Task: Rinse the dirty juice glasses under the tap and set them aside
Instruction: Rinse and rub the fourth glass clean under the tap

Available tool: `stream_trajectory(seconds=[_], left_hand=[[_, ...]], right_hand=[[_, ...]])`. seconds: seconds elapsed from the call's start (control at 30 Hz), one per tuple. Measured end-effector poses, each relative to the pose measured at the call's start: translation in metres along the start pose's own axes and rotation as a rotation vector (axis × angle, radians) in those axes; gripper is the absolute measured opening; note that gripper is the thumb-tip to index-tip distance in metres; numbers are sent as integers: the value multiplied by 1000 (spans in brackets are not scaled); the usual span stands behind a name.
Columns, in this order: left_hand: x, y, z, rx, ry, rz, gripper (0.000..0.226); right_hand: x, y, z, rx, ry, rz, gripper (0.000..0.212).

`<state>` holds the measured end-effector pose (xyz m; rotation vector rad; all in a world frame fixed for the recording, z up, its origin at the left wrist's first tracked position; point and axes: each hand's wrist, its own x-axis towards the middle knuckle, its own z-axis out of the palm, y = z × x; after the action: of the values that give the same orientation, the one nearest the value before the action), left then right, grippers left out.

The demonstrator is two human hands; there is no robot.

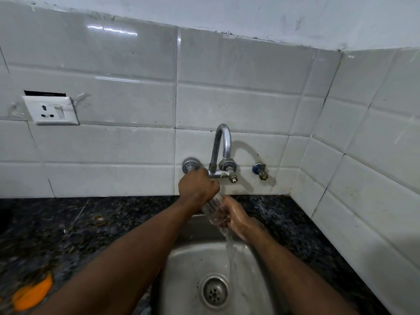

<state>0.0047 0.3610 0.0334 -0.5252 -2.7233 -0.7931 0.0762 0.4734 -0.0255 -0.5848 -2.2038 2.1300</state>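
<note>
Glossy white tiles (127,105) — polished chrome tap (223,144), brushed steel sink (181,280), speckled granite counter (56,235).

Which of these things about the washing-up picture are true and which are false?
1. The right hand holds a clear ribbed drinking glass over the round steel sink. True.
2. The left hand rests flat on the dark speckled stone counter. False: it is closed around the handle of the chrome wall tap.
3. Water pours down toward the round metal drain. True.
4. The white wall socket is right of the tap. False: it is on the left.
5. The glass is full of orange juice. False: it looks clear, with water running off it.
</note>
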Motion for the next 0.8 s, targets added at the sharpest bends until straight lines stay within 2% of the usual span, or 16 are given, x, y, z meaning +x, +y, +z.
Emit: stream_trajectory(seconds=[0.13,0.2,0.27,0.4,0.47,0.53,0.63,0.7,0.8], left_hand=[[-1,4,-6,141,-30,102,33],[-2,8,-10,194,-68,145,35],[-2,12,-11,224,-102,157,38],[-2,19,-11,228,-133,222,32],[2,18,-9,143,-144,241,29],[7,11,-4,-77,-132,168,38],[9,-2,1,-381,-49,-16,56],[8,-15,4,-443,-9,-129,48],[-3,-39,12,-328,-38,-264,25]], right_hand=[[-5,0,4,-367,-19,-138,32],[-6,-1,7,-477,-39,-194,44],[-3,-4,13,-495,-41,-225,57],[10,-6,24,-478,71,-290,61],[15,-7,22,-494,85,-342,68],[22,-6,17,-431,42,-339,78],[21,2,11,-342,101,-341,73],[20,15,11,-213,176,-354,73],[17,28,11,-212,156,-332,70]])
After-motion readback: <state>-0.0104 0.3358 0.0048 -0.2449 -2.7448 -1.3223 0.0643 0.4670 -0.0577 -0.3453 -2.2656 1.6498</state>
